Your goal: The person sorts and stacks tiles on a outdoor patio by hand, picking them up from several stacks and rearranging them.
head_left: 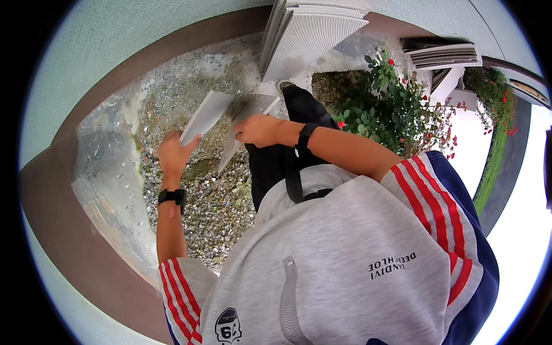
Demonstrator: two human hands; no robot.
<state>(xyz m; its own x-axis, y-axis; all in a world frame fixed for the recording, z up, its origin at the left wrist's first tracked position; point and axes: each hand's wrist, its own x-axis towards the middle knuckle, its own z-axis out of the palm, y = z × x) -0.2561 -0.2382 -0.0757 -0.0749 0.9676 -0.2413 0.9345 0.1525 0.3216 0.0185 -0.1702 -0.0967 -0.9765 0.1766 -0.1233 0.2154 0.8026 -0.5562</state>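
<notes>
My left hand point(175, 154) grips the near edge of a flat, pale grey piece of tile point(208, 115), with the thumb on its face. The piece is tilted up over the gravel. Close to its right, my right hand point(260, 131) is closed around a second pale tile piece point(230, 153), which hangs slanted and shows on both sides of the fist. A narrow gap lies between the two pieces, and the view is blurred there. The fingers of my right hand are partly hidden behind the hand.
Ahead, a tall stack of ribbed pale tiles point(313, 43) leans near the wall. More tiles point(445, 56) are stacked farther right. A rose bush point(379, 103) with red flowers grows beside my leg. Gravel point(213, 218) covers the ground, bordered by a concrete strip point(106, 155) along the wall.
</notes>
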